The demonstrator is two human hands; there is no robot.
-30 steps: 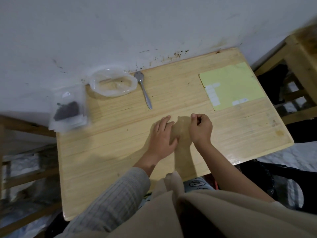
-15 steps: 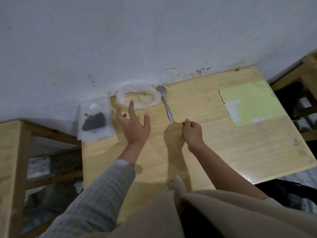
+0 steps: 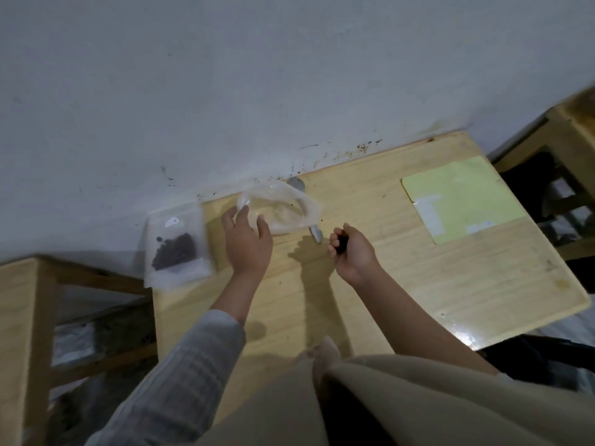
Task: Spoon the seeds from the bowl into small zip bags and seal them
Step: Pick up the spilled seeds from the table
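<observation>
My left hand (image 3: 246, 244) grips the near rim of the clear plastic bowl (image 3: 283, 207), which is tipped up off the wooden table (image 3: 402, 284) near the wall. My right hand (image 3: 354, 252) hovers to the right of the bowl with its fingers curled around a small dark clump that looks like seeds (image 3: 341, 245). The metal spoon (image 3: 315, 235) lies behind and under the bowl, with only its head and handle tip showing. A stack of small zip bags (image 3: 175, 246) sits at the table's left corner, the top one holding dark seeds.
A yellow-green sheet (image 3: 460, 197) with white labels lies at the far right of the table. The wall runs right behind the bowl. A wooden stool (image 3: 22, 317) stands to the left and another wooden frame (image 3: 566, 130) to the right.
My left hand reached from the table's middle to the bowl, gripped its rim and tipped it up. My right hand lifted off the table, fingers still curled.
</observation>
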